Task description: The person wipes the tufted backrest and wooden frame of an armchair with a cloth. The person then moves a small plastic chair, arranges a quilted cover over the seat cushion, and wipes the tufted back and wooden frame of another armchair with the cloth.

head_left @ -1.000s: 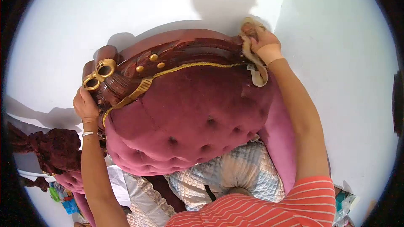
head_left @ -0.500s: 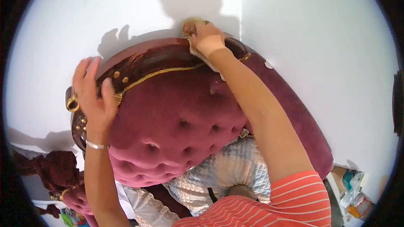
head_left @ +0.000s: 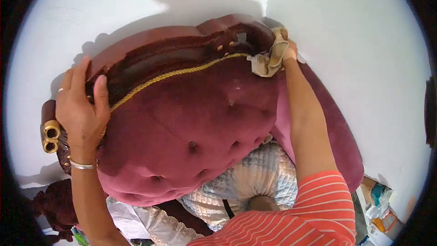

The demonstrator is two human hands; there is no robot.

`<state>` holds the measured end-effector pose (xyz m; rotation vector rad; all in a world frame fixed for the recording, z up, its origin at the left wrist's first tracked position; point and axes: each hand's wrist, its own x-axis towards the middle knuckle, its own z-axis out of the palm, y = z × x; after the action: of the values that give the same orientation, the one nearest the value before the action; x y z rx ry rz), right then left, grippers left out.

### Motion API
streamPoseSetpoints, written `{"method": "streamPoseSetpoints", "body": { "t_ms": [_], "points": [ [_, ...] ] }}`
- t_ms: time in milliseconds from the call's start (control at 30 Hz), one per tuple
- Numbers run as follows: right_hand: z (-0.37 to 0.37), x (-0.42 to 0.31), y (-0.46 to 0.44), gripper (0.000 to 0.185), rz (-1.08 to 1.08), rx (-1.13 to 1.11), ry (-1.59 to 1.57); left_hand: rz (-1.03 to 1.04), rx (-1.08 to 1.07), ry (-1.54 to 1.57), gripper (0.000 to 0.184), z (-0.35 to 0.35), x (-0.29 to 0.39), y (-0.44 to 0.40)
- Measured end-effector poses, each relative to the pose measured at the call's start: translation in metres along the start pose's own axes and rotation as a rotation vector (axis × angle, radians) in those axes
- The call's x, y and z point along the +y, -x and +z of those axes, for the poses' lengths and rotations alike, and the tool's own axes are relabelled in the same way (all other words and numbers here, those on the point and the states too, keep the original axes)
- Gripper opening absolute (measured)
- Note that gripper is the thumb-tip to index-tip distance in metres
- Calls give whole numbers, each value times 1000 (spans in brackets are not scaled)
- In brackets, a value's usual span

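A tufted maroon velvet backrest [head_left: 182, 123] leans by the wall, topped by a carved dark wooden frame [head_left: 159, 57] edged with gold cord [head_left: 168, 76]. My left hand [head_left: 82, 109] rests against the frame's left end, fingers stretched along its outer edge and thumb apart on the front. Two gold rings [head_left: 51, 136] sit on the wood just left of that hand. At the frame's right end, my right hand [head_left: 290, 51] is closed around a crumpled beige cloth [head_left: 272, 57], which touches the wood and velvet. Its fingers are partly hidden.
White walls [head_left: 327, 23] meet in a corner behind the backrest. A quilted plaid cushion [head_left: 246, 173] and white lace-edged fabric [head_left: 168, 223] lie below. Dark red fabric [head_left: 57, 202] is at lower left, and packets in a box [head_left: 378, 196] stand at lower right.
My right hand has moved with the cloth from the top middle of the frame to its right end. My left hand has come down onto the frame's left end. The view has shifted.
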<state>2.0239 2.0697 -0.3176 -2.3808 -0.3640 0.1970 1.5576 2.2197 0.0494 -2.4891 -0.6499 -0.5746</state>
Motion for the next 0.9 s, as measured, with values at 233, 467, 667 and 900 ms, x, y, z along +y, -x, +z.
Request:
{"method": "streamPoseSetpoints", "body": {
  "t_ms": [233, 467, 667, 900],
  "points": [
    [22, 32, 23, 47, -133, 52, -11, 21, 17, -12, 35, 2, -1, 1],
    [-31, 24, 102, 60, -188, -175, 257, 0, 42, -5, 36, 4, -5, 4],
    [-118, 2, 119, 54, -322, -376, 471, 2, 61, -18, 37, 2, -4, 4],
    [-156, 51, 131, 83, -293, -463, 187, 27, 166, -20, 38, 7, -5, 6]
  ]
}}
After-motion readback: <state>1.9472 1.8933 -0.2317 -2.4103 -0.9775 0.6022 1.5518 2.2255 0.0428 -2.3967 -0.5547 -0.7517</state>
